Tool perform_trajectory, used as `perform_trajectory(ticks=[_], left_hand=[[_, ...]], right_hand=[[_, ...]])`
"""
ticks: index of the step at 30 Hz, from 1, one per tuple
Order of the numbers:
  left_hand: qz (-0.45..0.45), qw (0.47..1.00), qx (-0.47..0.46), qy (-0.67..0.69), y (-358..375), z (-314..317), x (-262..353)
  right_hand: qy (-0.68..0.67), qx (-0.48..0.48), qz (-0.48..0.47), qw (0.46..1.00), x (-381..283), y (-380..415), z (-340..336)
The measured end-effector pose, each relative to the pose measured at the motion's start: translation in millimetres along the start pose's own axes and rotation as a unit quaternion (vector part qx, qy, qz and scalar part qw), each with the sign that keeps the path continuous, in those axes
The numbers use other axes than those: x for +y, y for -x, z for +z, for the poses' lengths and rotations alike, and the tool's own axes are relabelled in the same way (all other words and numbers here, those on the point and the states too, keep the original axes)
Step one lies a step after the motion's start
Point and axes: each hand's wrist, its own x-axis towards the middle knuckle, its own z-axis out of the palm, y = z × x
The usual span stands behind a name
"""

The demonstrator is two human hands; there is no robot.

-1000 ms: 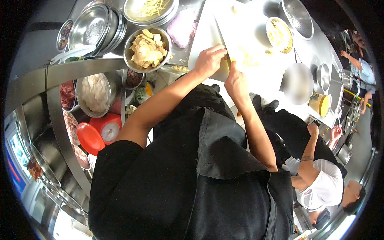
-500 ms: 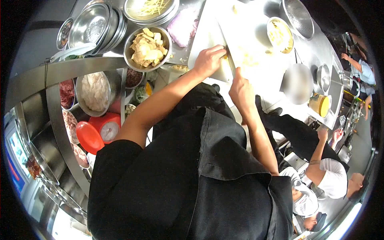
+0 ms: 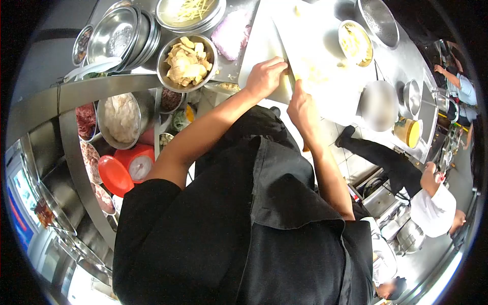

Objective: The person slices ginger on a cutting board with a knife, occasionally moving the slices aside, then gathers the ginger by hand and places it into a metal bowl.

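Observation:
My right hand is closed on the handle of a knife, its long blade pointing away from me over a white cutting board. My left hand lies on the board left of the blade, fingers bent and pressed down close to it. Something pale yellow shows by those fingertips; most of it is hidden, and I cannot make out its kind. Strong glare washes out the board right of the knife, where small yellow bits lie scattered.
Left of the board stands a steel bowl of peeled, ginger-like chunks, with yellow strips in another behind. A pink-white plastic bag lies nearby. To the right are a bowl of cut pieces, a colander and a yellow-lidded tub. Co-workers stand right.
My right hand has shifted slightly left and back from the board's middle with the knife, nearer my left hand, which stays put. A co-worker at right has moved further away.

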Motion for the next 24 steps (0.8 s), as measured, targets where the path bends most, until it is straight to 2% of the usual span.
perform_trajectory(ticks=[4, 6, 10, 18, 24], left_hand=[[-0.011, 1.0, -0.021, 0.006, 0, -2, 2], [-0.015, 1.0, -0.022, -0.006, -1, -3, 3], [-0.006, 1.0, -0.019, 0.005, 0, 0, -1], [-0.001, 1.0, -0.014, 0.003, -2, -3, 1], [-0.014, 1.0, -0.025, -0.004, 2, -2, 0]], right_hand=[[-0.007, 0.028, -0.013, 0.999, 10, -14, 14], [-0.032, -0.007, 0.023, 0.999, 8, -9, 5], [-0.006, -0.014, 0.042, 0.999, -7, 9, -16], [-0.039, 0.018, 0.018, 0.999, 12, -23, 17], [-0.015, -0.006, 0.022, 1.0, -6, 3, -19]])
